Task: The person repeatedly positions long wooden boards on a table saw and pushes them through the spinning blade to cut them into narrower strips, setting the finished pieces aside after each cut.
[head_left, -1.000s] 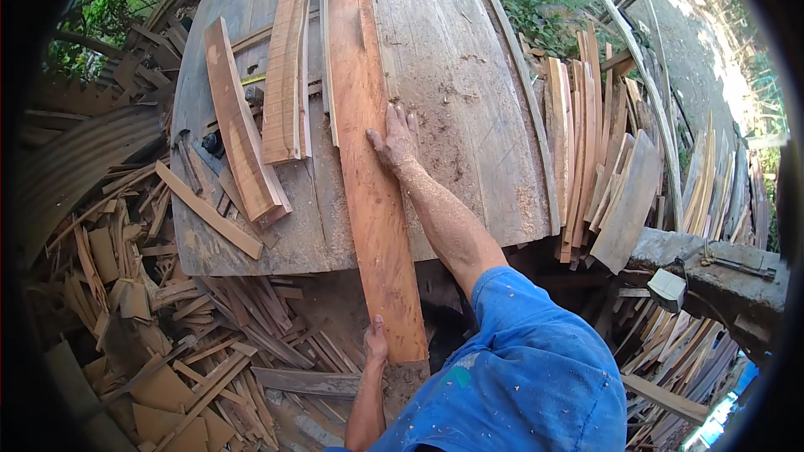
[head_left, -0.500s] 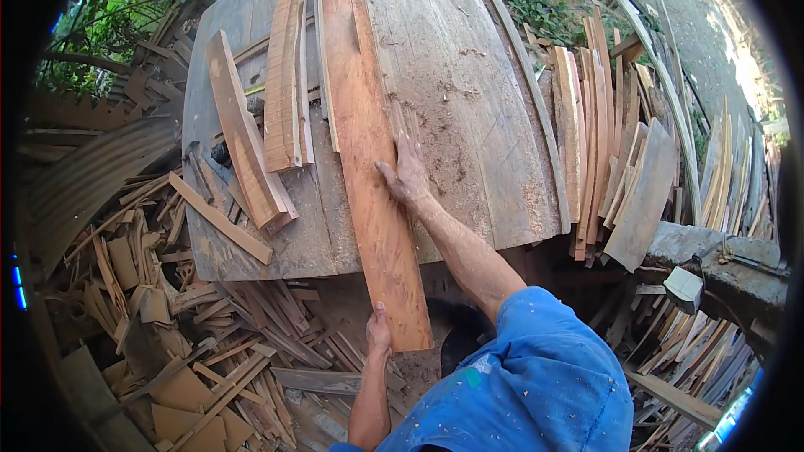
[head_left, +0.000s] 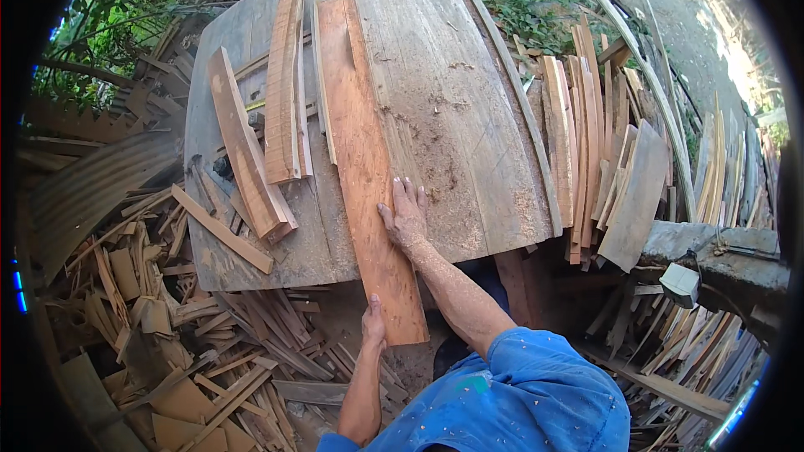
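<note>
Slid slightly nearer, plank (head_left: 362,159) overhangs table (head_left: 469,117); right hand (head_left: 406,219) lies flat, open, left hand (head_left: 373,326) grips its end — uneven pressure may tip it off.

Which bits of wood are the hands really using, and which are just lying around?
In use:
long reddish plank
left hand, gripping its near end
right hand, pressed flat on it
worktable, under the plank

Lying about:
shorter boards on the table
scrap pile on the ground
leaning slats
</note>
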`<action>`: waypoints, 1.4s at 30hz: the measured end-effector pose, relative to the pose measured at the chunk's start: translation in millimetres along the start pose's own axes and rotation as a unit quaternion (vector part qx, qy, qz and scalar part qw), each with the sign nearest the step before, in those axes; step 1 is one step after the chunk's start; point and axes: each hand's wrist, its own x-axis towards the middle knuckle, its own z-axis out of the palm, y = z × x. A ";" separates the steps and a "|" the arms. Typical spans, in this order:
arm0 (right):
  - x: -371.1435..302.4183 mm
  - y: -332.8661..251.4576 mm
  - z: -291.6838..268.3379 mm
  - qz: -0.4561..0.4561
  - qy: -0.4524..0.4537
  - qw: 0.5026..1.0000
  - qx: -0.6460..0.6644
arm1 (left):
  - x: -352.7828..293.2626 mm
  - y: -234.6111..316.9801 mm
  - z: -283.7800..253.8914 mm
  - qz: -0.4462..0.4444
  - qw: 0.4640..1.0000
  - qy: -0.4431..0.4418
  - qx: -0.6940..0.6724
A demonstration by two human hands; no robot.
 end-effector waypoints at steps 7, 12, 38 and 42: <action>21.8 -2.9 1.8 0.007 -0.004 1.000 -0.008 | 16.3 15.5 3.2 -0.019 0.999 -0.030 -0.023; 37.7 -4.5 1.2 0.007 -0.014 1.000 -0.010 | 30.0 22.8 2.4 0.003 0.999 -0.042 -0.013; 112.3 -1.5 21.2 -0.022 0.030 0.999 -0.004 | -55.5 46.0 0.9 0.326 0.495 -0.063 0.803; 124.6 0.9 21.7 -0.020 0.030 0.999 -0.002 | -25.8 70.0 11.5 0.387 0.513 -0.017 0.766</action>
